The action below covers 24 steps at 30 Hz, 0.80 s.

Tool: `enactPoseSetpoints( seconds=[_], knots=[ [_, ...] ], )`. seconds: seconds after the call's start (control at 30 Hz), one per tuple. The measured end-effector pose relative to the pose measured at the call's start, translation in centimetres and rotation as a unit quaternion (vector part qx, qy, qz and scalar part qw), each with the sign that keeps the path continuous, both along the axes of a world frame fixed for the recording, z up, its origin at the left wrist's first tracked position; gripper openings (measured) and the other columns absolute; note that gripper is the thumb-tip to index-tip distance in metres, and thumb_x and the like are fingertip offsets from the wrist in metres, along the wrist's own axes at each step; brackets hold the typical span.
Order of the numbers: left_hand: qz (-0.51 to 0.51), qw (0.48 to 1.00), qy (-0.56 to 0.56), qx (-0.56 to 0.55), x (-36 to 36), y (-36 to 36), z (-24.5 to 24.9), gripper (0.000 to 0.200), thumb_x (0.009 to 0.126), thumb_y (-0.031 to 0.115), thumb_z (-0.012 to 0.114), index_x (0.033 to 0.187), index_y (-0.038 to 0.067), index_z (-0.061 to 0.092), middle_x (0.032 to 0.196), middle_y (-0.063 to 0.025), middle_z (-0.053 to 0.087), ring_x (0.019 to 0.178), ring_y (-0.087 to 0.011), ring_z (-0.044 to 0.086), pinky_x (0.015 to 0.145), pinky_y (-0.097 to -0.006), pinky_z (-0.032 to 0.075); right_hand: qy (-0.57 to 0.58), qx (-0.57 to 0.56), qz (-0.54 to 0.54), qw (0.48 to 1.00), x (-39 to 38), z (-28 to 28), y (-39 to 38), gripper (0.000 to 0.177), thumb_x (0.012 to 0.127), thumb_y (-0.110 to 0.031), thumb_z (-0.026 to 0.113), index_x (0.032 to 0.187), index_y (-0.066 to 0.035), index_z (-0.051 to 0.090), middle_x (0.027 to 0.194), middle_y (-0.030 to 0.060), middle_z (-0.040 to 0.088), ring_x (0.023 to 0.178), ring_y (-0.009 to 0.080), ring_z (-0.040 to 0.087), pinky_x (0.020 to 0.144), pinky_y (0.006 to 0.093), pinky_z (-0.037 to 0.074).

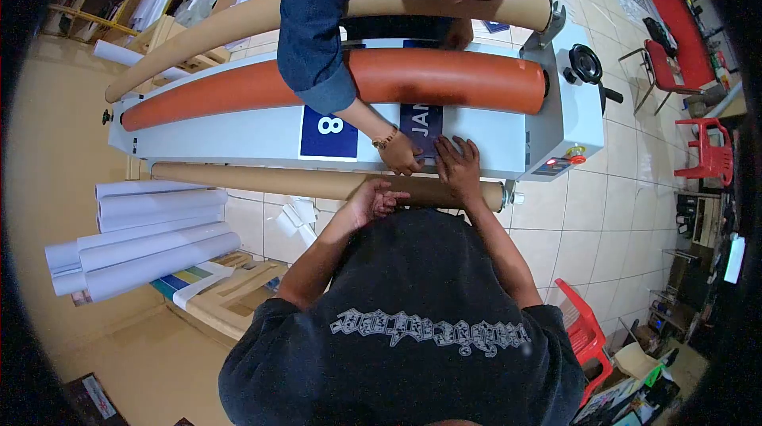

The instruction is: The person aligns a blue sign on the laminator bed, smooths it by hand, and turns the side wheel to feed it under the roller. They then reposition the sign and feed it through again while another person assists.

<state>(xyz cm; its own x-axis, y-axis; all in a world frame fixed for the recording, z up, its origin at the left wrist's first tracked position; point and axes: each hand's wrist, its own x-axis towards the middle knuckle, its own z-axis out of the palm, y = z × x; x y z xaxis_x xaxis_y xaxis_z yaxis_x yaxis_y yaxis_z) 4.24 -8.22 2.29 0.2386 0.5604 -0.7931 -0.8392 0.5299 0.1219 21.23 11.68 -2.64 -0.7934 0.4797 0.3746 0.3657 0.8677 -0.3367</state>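
My right hand (458, 170) lies with fingers spread on the right edge of a dark blue sheet with the letters "JAN" (421, 123), on the machine's pale bed. My left hand (376, 202) is turned partly palm up by the front cardboard tube (317, 183), fingers loosely bent and apart, nothing seen in it. Beside my right hand, a co-worker's hand (402, 156) with a bracelet presses on the same sheet. A blue sheet with a white "8" (329, 132) lies to the left. Above the sheets runs an orange-red roller (444, 79).
The laminating-type machine has a black handwheel (585, 64) and a red button (577, 160) at its right end. The co-worker's denim sleeve (313, 37) crosses the roller. White paper rolls (159, 247) lie at left. Red chairs (705, 152) stand at right.
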Motion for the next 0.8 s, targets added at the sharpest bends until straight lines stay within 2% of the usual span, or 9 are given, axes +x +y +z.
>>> enactPoseSetpoints(
  seconds=[0.1,0.23,0.3,0.37,0.47,0.53,0.6,0.73,0.8],
  knots=[
    [-0.003,1.0,0.002,0.002,-0.1,-0.1,-0.4,0.061,0.099,0.037,0.035,0.139,-0.008,0.045,0.061,0.0026,0.052,0.046,-0.0083,0.043,0.042,-0.0188,0.037,0.012,0.022,-0.001,1.0,0.0,-0.8,0.2,0.036,0.087,-0.024,0.066,0.121,-0.013,0.068,0.134,0.0019,0.061,0.124,0.0287,0.05,0.111,0.0499,0.032],
    [0.016,1.0,-0.002,-0.003,-0.2,-0.4,-1.1,0.057,0.099,0.035,0.034,0.129,-0.008,0.055,0.067,0.0034,0.054,0.053,-0.0069,0.044,0.047,-0.0207,0.034,0.016,-0.016,0.015,1.0,0.5,0.1,0.2,0.042,0.088,-0.019,0.062,0.129,-0.011,0.061,0.144,0.0052,0.053,0.125,0.0306,0.051,0.112,0.0503,0.032],
    [0.006,0.997,-0.058,0.052,-0.5,-0.7,-1.1,0.06,0.099,0.034,0.037,0.139,-0.011,0.043,0.066,-0.0008,0.059,0.05,-0.0085,0.05,0.045,-0.0184,0.043,0.036,-0.054,0.023,0.998,0.9,0.2,0.4,0.045,0.089,-0.016,0.059,0.134,-0.01,0.057,0.148,0.0085,0.049,0.127,0.0325,0.05,0.112,0.0507,0.031],
    [0.001,0.999,-0.002,0.032,0.0,-0.4,-1.0,0.058,0.099,0.034,0.035,0.134,-0.011,0.049,0.066,0.0009,0.056,0.051,-0.0077,0.047,0.045,-0.019,0.039,0.236,-0.231,-0.035,0.943,1.2,-0.1,0.9,0.052,0.09,-0.008,0.05,0.141,-0.007,0.045,0.152,0.0173,0.041,0.13,0.0351,0.048,0.111,0.0494,0.036],
    [-0.007,0.998,0.053,0.023,0.3,-0.5,-0.6,0.057,0.1,0.034,0.032,0.13,-0.01,0.054,0.066,0.0027,0.054,0.052,-0.0066,0.044,0.044,-0.0188,0.035,0.342,-0.322,-0.045,0.882,1.2,0.0,0.9,0.052,0.089,-0.002,0.042,0.141,-0.005,0.04,0.152,0.023,0.038,0.131,0.0353,0.048,0.108,0.0456,0.041],
    [-0.012,0.998,0.052,0.034,-0.2,-1.2,-1.7,0.057,0.1,0.034,0.032,0.13,-0.01,0.054,0.066,0.0028,0.054,0.051,-0.0064,0.045,0.043,-0.0181,0.035,0.33,-0.306,-0.049,0.892,1.3,-0.3,1.0,0.05,0.089,0.0,0.041,0.139,-0.004,0.039,0.15,0.0221,0.041,0.128,0.0335,0.051,0.106,0.0429,0.044],
    [0.018,0.992,-0.078,0.098,-0.9,-1.7,-3.4,0.059,0.099,0.034,0.037,0.135,-0.012,0.048,0.082,-0.0054,0.066,0.058,-0.0082,0.054,0.047,-0.0194,0.045,0.298,-0.315,-0.044,0.9,1.5,-0.6,1.0,0.049,0.089,0.0,0.045,0.137,-0.004,0.041,0.146,0.0201,0.046,0.128,0.033,0.052,0.107,0.0417,0.043],
    [-0.001,0.998,0.001,0.062,-0.5,-1.4,-3.5,0.058,0.099,0.033,0.038,0.136,-0.011,0.047,0.081,-0.0044,0.065,0.059,-0.0093,0.053,0.049,-0.0203,0.044,0.28,-0.315,-0.064,0.904,1.4,-0.3,0.8,0.048,0.087,0.0,0.051,0.134,-0.005,0.046,0.141,0.0182,0.051,0.125,0.0319,0.054,0.106,0.0408,0.044],
    [-0.005,0.996,0.003,0.087,-0.5,-1.4,-3.1,0.057,0.098,0.033,0.041,0.133,-0.012,0.05,0.08,-0.0031,0.065,0.061,-0.0103,0.054,0.051,-0.021,0.043,0.199,-0.285,-0.084,0.934,1.7,0.1,0.7,0.044,0.085,0.0,0.057,0.128,-0.005,0.054,0.134,0.018,0.057,0.121,0.0332,0.056,0.104,0.0415,0.045]
  ],
)
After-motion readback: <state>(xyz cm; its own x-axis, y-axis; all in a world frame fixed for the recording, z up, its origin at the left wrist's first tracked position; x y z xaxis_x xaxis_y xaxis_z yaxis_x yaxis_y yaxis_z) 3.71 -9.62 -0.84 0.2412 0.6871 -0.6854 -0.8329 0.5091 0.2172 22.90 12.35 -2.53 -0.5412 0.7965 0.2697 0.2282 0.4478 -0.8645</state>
